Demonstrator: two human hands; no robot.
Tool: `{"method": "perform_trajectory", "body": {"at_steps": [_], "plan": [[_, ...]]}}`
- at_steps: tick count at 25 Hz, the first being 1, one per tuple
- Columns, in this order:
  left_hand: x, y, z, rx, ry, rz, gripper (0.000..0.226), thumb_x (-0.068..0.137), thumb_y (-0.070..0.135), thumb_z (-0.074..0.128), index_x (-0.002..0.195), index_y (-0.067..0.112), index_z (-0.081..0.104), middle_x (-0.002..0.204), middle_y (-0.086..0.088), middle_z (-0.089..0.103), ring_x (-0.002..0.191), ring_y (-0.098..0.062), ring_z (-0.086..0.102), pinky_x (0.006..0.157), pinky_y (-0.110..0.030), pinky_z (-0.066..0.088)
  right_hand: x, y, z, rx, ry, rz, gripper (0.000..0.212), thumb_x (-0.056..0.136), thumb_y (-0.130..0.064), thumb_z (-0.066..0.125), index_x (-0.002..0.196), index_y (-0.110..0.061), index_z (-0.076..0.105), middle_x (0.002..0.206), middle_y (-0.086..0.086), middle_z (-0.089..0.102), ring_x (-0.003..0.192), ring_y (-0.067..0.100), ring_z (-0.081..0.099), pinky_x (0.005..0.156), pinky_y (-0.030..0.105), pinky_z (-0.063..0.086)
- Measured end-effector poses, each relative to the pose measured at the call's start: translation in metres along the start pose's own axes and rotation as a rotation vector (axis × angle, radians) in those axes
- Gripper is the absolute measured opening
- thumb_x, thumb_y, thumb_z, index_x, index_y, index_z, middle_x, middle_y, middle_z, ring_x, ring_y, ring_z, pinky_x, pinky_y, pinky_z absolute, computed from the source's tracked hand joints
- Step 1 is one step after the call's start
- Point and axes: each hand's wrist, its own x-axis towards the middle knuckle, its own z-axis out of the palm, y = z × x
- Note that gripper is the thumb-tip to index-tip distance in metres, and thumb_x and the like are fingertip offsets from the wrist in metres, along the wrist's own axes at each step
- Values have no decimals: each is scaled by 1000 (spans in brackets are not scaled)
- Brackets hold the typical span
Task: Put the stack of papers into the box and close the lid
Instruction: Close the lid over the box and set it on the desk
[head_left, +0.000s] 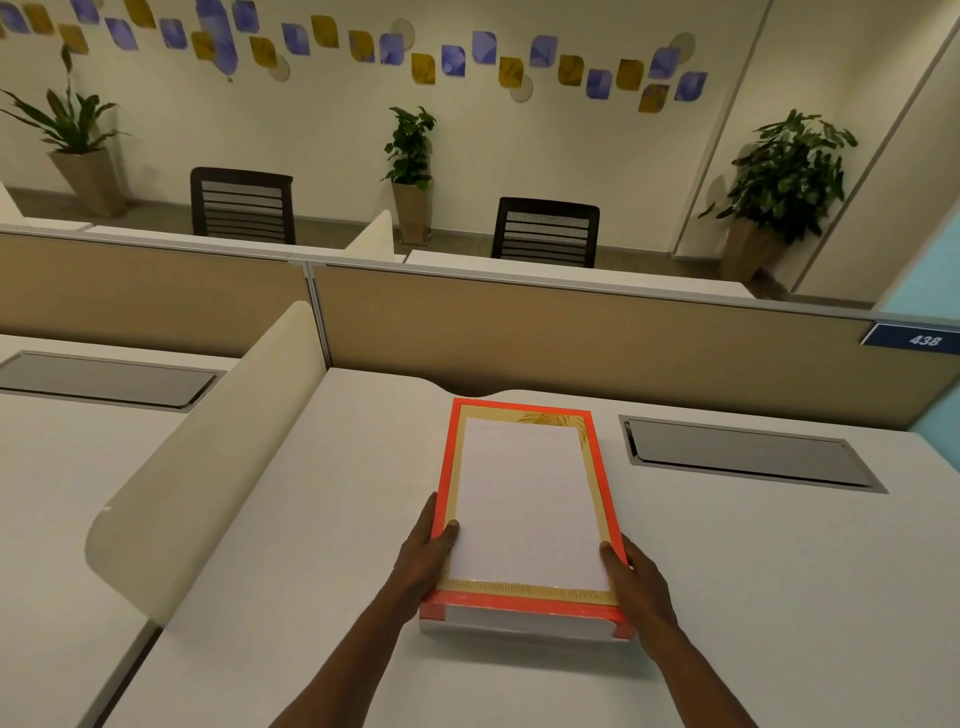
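The stack of papers (524, 499) lies straight out ahead of both hands, its long axis running away from the person toward the partition, and it sits inside the orange box (448, 467) with the gold-patterned lining showing as a border all round it. The box rests on the white table (270, 519), its near short end just between the two wrists.

The left hand (423, 561) clasps the near left corner: its thumb is hooked over the rim and touches the edge of the top sheet, the other fingers (432, 506) wrapped down the outer wall. The right hand (636, 577) mirrors it on the near right corner, thumb on the paper's edge, fingers curled round the side. Both are closed on the box and paper, not spread.

Neither hand is clearly nearer; they sit level. I see no separate lid; whether the white flap (519, 626) below the near end belongs to one I cannot tell. The papers look settled, so closing seems to be what remains.
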Motion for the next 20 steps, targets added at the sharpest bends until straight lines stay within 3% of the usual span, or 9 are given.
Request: {"method": "perform_trajectory", "body": {"at_steps": [3,8,11,15,20], "plan": [[-1,-1,2,13,11,-25,55,105,37,42,156,31,23,143,8,47,114,-18,55,106,-47,49,5,2,-1,-17,-11,2,48,97,-44,50,139,-21,50,125,6,63,106,30,63,95,53,54],[4,-8,-1,22,19,-58,56,105,38,42,157,30,23,153,3,43,135,-28,51,112,-49,44,-2,-1,-2,-37,-19,-21,46,99,-42,49,138,-19,51,126,5,62,107,25,58,98,45,49],[-1,-19,0,38,29,-52,54,105,38,43,155,31,26,151,2,47,130,-27,53,111,-51,46,-11,2,-1,-75,37,-44,43,98,-41,51,135,-18,54,123,6,64,99,20,55,96,41,50],[-12,-34,1,74,53,-5,52,105,39,43,155,33,29,145,7,50,117,-17,54,107,-46,48,-24,12,1,-72,53,-77,37,99,-38,51,128,-18,58,102,-1,63,86,18,61,79,40,60],[-22,-43,5,121,87,46,56,104,37,46,156,26,29,142,5,52,112,-15,56,103,-43,52,-32,24,6,-136,76,-88,35,98,-38,50,122,-16,63,97,2,68,80,18,65,77,40,62]]}}
